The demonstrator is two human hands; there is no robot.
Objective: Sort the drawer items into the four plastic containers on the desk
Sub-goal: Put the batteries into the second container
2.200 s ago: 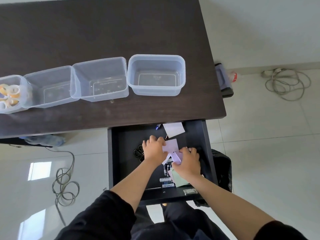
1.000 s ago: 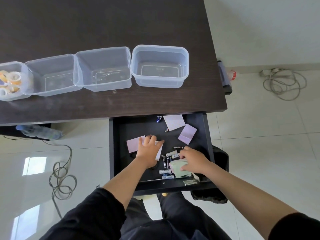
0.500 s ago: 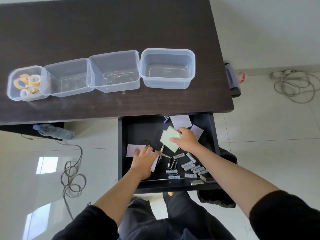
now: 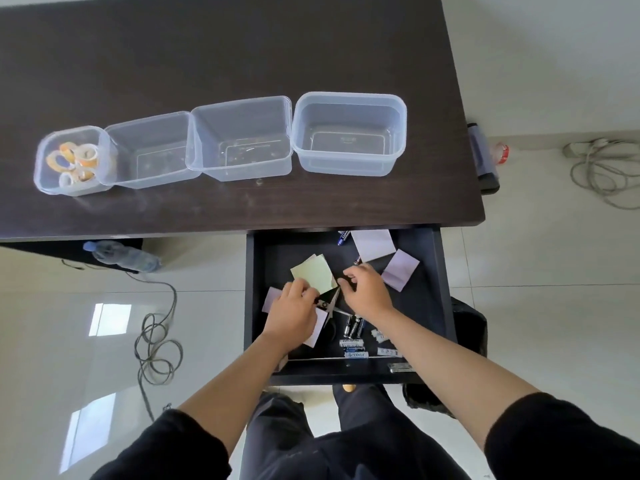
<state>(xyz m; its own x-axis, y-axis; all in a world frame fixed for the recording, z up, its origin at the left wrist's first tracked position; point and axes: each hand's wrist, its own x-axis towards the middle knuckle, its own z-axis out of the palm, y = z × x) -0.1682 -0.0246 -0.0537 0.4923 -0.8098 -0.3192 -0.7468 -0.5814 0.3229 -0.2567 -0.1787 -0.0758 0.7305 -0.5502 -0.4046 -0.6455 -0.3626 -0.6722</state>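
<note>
Both hands work in the open drawer [image 4: 440, 289]: the left hand [image 4: 294, 315] pinches a green notepad [image 4: 313, 271] over pink paper, while the right hand [image 4: 363, 294] hovers beside it, fingers loosely curled – holding nothing I can see. Scissors [image 4: 331, 308] lie between them – a hasty grab could nick a finger, or scatter the batteries [image 4: 353, 329].

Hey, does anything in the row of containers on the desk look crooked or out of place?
Yes. The third container from the left sits askew, its corner overlapping the second container. The far-right container stands square, and only the far-left container holds anything: tape rolls.
</note>
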